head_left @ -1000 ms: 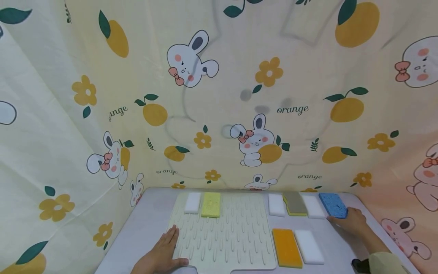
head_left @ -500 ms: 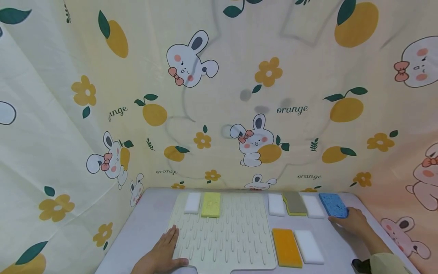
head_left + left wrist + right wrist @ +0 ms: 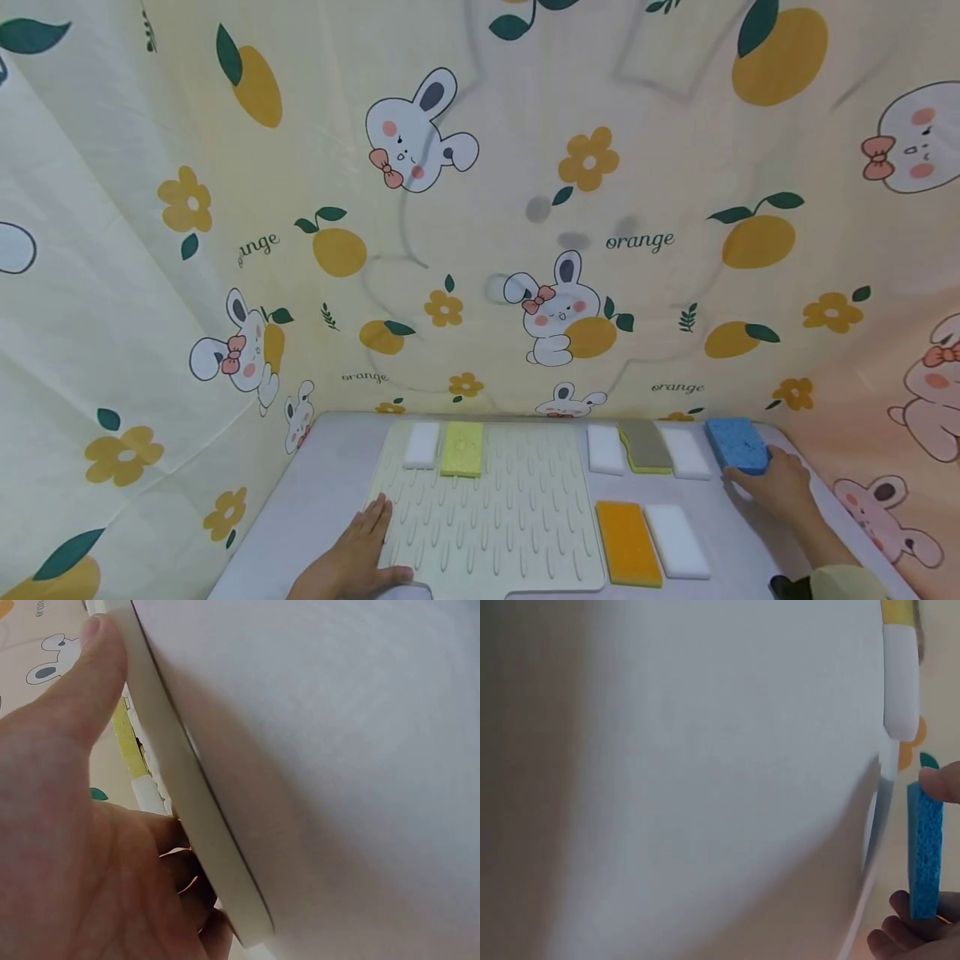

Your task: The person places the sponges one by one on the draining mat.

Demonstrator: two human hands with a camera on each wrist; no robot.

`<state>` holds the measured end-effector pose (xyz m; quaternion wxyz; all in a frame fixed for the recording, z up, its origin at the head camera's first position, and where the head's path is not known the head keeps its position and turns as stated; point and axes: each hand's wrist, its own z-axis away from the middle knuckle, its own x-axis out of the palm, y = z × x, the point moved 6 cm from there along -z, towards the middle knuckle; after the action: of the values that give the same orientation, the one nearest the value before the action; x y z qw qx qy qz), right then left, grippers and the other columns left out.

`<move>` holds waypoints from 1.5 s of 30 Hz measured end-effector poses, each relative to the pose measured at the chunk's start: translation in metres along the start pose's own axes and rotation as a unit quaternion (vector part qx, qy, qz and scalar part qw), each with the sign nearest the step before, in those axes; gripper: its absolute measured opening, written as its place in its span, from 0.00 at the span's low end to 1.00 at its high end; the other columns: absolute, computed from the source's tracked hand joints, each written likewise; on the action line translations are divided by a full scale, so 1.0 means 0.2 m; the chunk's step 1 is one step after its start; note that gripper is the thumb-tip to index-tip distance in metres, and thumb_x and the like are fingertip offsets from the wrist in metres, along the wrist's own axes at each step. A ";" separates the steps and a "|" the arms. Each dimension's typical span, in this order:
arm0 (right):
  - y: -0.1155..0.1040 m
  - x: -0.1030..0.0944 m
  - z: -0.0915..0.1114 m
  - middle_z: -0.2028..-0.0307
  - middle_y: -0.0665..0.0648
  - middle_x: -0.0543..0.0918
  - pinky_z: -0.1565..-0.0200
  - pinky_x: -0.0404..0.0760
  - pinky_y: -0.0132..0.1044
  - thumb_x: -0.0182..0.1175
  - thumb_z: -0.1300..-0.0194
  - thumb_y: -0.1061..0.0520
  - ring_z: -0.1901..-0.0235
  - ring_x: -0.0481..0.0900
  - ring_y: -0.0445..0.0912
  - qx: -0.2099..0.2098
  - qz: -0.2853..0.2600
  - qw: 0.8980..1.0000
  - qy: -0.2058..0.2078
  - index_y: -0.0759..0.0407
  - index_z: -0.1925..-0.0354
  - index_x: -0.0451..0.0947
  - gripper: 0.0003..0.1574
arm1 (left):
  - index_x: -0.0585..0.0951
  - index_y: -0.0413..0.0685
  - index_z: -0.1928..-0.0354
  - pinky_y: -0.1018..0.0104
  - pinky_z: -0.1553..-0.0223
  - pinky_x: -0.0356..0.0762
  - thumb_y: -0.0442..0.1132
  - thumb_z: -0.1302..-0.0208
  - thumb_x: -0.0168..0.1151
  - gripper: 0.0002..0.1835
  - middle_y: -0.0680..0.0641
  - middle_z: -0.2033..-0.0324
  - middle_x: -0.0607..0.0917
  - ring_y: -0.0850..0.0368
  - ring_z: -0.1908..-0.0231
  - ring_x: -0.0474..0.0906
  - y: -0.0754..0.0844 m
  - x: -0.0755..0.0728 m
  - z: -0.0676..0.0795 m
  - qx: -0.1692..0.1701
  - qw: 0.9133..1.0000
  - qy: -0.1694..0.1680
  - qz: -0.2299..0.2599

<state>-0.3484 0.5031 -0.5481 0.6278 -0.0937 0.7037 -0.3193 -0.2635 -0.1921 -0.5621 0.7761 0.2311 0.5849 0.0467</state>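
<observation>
At the back right of the table, my right hand [image 3: 780, 487] pinches a blue sponge [image 3: 737, 444] by its near end. The right wrist view shows the same blue sponge [image 3: 925, 851] between thumb and fingers, raised off the tabletop with a shadow below. My left hand [image 3: 354, 546] lies at the left edge of a cream draining mat [image 3: 517, 500] with raised ridges, its fingers extended. In the left wrist view, the thumb [image 3: 90, 675] and fingers of that hand touch the mat's edge [image 3: 195, 825]. On the mat's back stand a white sponge [image 3: 422, 445] and a yellow sponge [image 3: 462, 450].
Right of the mat, a white sponge [image 3: 605, 450], a grey-topped yellow sponge [image 3: 647, 447] and another white sponge [image 3: 688, 454] form a back row. Nearer lie an orange sponge [image 3: 628, 543] and a white sponge [image 3: 677, 540]. A patterned curtain [image 3: 480, 208] rises behind the table.
My right hand has lifted the blue sponge slightly and shifted it a little to the right. My left hand has stayed in place at the mat's edge.
</observation>
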 end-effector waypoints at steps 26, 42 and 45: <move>-0.45 0.10 0.18 0.29 0.87 0.54 0.30 0.63 0.77 0.74 0.33 0.41 0.34 0.59 0.77 -0.054 -0.064 0.996 -0.027 0.84 0.22 0.46 0.70 | 0.57 0.25 0.20 0.34 0.19 0.49 0.69 0.39 0.73 0.65 0.26 0.18 0.54 0.30 0.18 0.49 0.01 -0.01 0.00 0.006 1.000 0.013 -0.020; -0.71 0.25 0.31 0.27 0.86 0.56 0.28 0.62 0.76 0.74 0.33 0.37 0.30 0.60 0.78 -0.078 -0.065 0.993 -0.068 0.81 0.21 0.50 0.70 | 0.57 0.22 0.21 0.32 0.20 0.51 0.69 0.38 0.73 0.65 0.24 0.19 0.54 0.28 0.19 0.51 -0.01 0.01 -0.01 0.029 0.999 0.021 -0.021; -0.75 0.28 0.35 0.26 0.85 0.55 0.28 0.63 0.76 0.74 0.33 0.36 0.30 0.60 0.78 -0.079 -0.075 0.991 -0.081 0.80 0.20 0.49 0.71 | 0.57 0.22 0.21 0.32 0.20 0.51 0.68 0.39 0.73 0.65 0.24 0.19 0.54 0.28 0.19 0.51 -0.01 0.01 -0.01 0.029 0.999 0.022 -0.021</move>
<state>-0.3349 0.3325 -0.5101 0.6477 -0.2207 0.6644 -0.3005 -0.2643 -0.1925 -0.5649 0.7570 0.2405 0.6072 0.0186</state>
